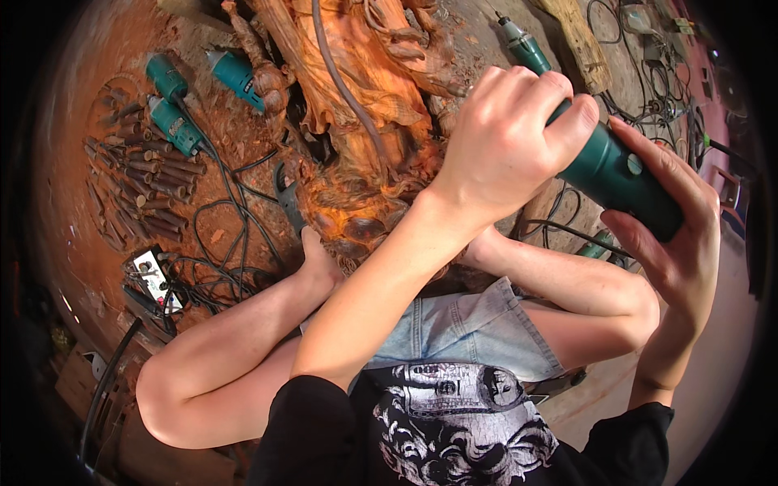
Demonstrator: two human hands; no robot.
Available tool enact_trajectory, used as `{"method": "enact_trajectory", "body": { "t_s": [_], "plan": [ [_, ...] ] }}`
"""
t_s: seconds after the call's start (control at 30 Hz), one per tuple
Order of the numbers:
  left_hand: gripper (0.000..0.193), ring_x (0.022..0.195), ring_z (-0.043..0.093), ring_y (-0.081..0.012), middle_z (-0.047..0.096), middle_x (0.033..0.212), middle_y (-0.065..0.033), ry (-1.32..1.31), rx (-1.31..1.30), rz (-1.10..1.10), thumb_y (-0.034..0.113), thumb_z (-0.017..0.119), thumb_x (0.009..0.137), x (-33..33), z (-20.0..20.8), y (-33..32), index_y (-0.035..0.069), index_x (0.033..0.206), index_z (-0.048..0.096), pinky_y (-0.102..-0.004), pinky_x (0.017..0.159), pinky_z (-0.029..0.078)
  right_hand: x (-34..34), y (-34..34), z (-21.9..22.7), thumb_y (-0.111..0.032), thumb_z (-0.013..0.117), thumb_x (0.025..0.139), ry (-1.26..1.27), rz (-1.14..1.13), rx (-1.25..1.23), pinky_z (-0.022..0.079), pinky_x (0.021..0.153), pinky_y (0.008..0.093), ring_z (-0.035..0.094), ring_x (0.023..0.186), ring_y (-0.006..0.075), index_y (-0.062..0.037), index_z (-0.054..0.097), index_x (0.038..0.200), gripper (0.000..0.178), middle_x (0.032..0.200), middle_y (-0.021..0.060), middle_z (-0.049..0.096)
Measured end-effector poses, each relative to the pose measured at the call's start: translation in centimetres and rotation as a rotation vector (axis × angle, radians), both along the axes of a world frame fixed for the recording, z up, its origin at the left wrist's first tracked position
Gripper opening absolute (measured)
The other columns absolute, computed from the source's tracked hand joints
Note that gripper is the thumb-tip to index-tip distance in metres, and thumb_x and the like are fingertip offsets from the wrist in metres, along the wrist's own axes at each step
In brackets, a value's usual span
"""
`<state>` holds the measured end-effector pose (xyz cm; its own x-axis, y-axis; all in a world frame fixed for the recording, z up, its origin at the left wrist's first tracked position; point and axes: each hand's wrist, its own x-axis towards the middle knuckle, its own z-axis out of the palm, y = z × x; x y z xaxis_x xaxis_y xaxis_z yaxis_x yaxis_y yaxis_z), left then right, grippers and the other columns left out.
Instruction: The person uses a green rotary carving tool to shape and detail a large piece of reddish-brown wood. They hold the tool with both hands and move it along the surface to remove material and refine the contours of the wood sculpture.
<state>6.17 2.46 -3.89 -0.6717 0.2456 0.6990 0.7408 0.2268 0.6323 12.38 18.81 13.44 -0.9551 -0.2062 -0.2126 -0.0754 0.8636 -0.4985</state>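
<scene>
In the head view, we clamp the fingers of our left hand (510, 134) around a green power tool (620, 178) and clasp its wide end with our right hand (685, 215), holding it above the floor (223, 134) toward that floor's right edge, beside the orange-brown wood (373, 89).

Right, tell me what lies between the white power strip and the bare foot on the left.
In the head view, tangled black cables lie between the white power strip and that bare foot, on the reddish floor.
</scene>
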Motion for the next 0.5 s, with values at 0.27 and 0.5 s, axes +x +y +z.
{"method": "enact_trajectory", "body": {
  "t_s": [0.27,0.5],
  "plan": [
    [0.041,0.085,0.07,-0.0303,0.067,0.098,-0.0063,-0.001,0.018,0.008,0.003,0.08,0.066,-0.15,-0.29,0.1,0.01,0.106,0.071,-0.0435,0.075,0.056,-0.03,-0.18,-0.14,-0.02,0.087,0.08,0.014,0.001,0.017,0.055,0.097,0.0359,0.072,0.107,0.0251,0.004,0.064,0.145,0.073,0.129,0.0202,0.074],
    [0.04,0.085,0.07,-0.0297,0.067,0.098,-0.0065,0.027,0.016,0.039,0.003,0.08,0.067,-0.51,-0.14,-0.45,0.01,0.106,0.071,-0.043,0.074,0.056,-0.48,-0.27,-0.08,-0.02,0.088,0.08,0.029,0.047,0.007,0.055,0.1,0.0369,0.073,0.114,0.0263,0.0038,0.065,0.145,0.073,0.136,0.0204,0.073]
  ]
}}
